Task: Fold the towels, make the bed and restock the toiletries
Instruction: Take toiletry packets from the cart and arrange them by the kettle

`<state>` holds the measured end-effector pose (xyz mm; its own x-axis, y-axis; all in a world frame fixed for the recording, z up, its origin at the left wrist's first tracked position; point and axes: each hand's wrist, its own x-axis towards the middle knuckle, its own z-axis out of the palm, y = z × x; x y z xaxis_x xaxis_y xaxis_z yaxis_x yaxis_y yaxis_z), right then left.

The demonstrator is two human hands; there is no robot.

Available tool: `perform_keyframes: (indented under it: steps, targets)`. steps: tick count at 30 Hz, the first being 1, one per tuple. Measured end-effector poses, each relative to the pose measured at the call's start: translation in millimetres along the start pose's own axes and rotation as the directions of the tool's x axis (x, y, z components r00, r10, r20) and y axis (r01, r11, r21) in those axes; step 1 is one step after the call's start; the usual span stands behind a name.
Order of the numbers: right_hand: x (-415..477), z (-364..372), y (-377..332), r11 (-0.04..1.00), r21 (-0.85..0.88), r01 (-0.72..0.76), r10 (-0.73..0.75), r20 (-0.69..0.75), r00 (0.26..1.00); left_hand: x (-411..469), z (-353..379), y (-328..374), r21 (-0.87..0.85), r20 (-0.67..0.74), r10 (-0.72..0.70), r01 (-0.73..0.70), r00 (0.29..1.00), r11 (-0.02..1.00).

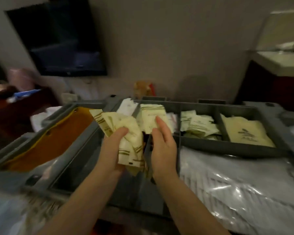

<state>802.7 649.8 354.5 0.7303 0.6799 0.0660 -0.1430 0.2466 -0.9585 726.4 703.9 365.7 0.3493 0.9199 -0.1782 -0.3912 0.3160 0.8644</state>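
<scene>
Left hand [116, 147] grips bundled packets [126, 129]; right hand [163, 146] pinches one packet [151, 116].

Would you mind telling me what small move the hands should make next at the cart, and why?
Probably bring the right hand leftward and tuck its packet into the bundle that the left hand grips. The packet is raised above the tray, pinched in the right fingers, and the hands are close together, so adding it looks natural.
</scene>
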Motion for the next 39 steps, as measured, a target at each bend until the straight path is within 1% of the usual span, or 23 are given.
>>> perform_keyframes:
  steps: [2, 4, 5, 7, 8, 9, 10, 11, 12, 13, 15, 17, 18, 19, 21, 26, 29, 33, 34, 36, 39]
  targets:
    - [27, -17, -3, 0.995, -0.092, 0.043, -0.054, -0.127, 0.990, 24, 6, 2, -0.010, 0.057, -0.072, 0.073, 0.996, 0.997]
    - [62, -45, -5, 0.977, -0.211, 0.034, -0.085, -0.235, 0.968, 47, 16, -3, 0.005, 0.138, -0.135, 0.136, 0.981, 0.991]
    - [81, -60, -6, 0.966, -0.259, 0.007, -0.080, -0.272, 0.959, 56, 21, -7, 0.020, 0.169, -0.170, 0.169, 0.971, 0.985]
    - [118, -88, -4, 0.931, -0.347, -0.114, 0.009, -0.290, 0.957, 72, 31, -14, 0.038, 0.184, -0.229, 0.226, 0.956, 0.973]
    - [132, -100, -1, 0.888, -0.415, -0.196, 0.080, -0.280, 0.957, 81, 35, -16, 0.035, 0.196, -0.242, 0.239, 0.950, 0.970]
    - [140, -108, 2, 0.806, -0.528, -0.267, 0.138, -0.271, 0.953, 88, 38, -17, 0.024, 0.198, -0.252, 0.252, 0.947, 0.967]
    - [142, -113, 5, 0.697, -0.650, -0.303, 0.158, -0.273, 0.949, 94, 39, -19, 0.002, 0.192, -0.266, 0.270, 0.945, 0.963]
    - [141, -115, 9, 0.595, -0.747, -0.296, 0.130, -0.274, 0.953, 100, 40, -19, -0.018, 0.194, -0.278, 0.287, 0.941, 0.958]
    - [136, -112, 11, 0.533, -0.805, -0.261, 0.083, -0.257, 0.963, 104, 39, -19, -0.027, 0.202, -0.288, 0.299, 0.936, 0.954]
    - [131, -105, 13, 0.527, -0.822, -0.214, 0.041, -0.227, 0.973, 107, 38, -18, -0.024, 0.209, -0.297, 0.308, 0.932, 0.951]
    - [122, -83, 13, 0.607, -0.788, -0.102, 0.008, -0.123, 0.992, 112, 37, -15, -0.004, 0.213, -0.320, 0.329, 0.923, 0.944]
    - [116, -53, 10, 0.742, -0.669, -0.048, 0.058, -0.007, 0.998, 117, 35, -11, 0.013, 0.232, -0.350, 0.356, 0.908, 0.934]
    - [113, -37, 9, 0.794, -0.605, -0.059, 0.104, 0.040, 0.994, 121, 33, -9, 0.017, 0.241, -0.364, 0.371, 0.900, 0.929]
    - [111, -24, 9, 0.815, -0.574, -0.081, 0.150, 0.073, 0.986, 124, 30, -9, 0.025, 0.252, -0.379, 0.386, 0.890, 0.922]
    - [106, -3, 13, 0.800, -0.592, -0.099, 0.191, 0.096, 0.977, 130, 22, -7, 0.060, 0.286, -0.416, 0.417, 0.863, 0.907]
    - [103, 19, 24, 0.822, -0.547, -0.160, 0.177, -0.022, 0.984, 145, -2, 2, 0.132, 0.410, -0.464, 0.452, 0.785, 0.882]
    - [108, 23, 25, 0.791, -0.592, -0.152, 0.124, -0.089, 0.988, 157, -3, 4, 0.218, 0.416, -0.457, 0.401, 0.786, 0.890]
    - [122, 17, 25, 0.779, -0.603, -0.174, 0.073, -0.187, 0.980, 167, 10, 2, 0.252, 0.394, -0.448, 0.374, 0.802, 0.892]
    - [124, 14, 25, 0.792, -0.583, -0.183, 0.070, -0.211, 0.975, 169, 14, 1, 0.251, 0.396, -0.443, 0.369, 0.804, 0.895]
    - [129, 5, 23, 0.860, -0.468, -0.203, 0.071, -0.284, 0.956, 173, 23, -3, 0.238, 0.410, -0.436, 0.368, 0.801, 0.899]
    - [133, -12, 15, 0.934, -0.255, -0.251, 0.153, -0.350, 0.924, 176, 36, -11, 0.249, 0.416, -0.452, 0.380, 0.789, 0.891]
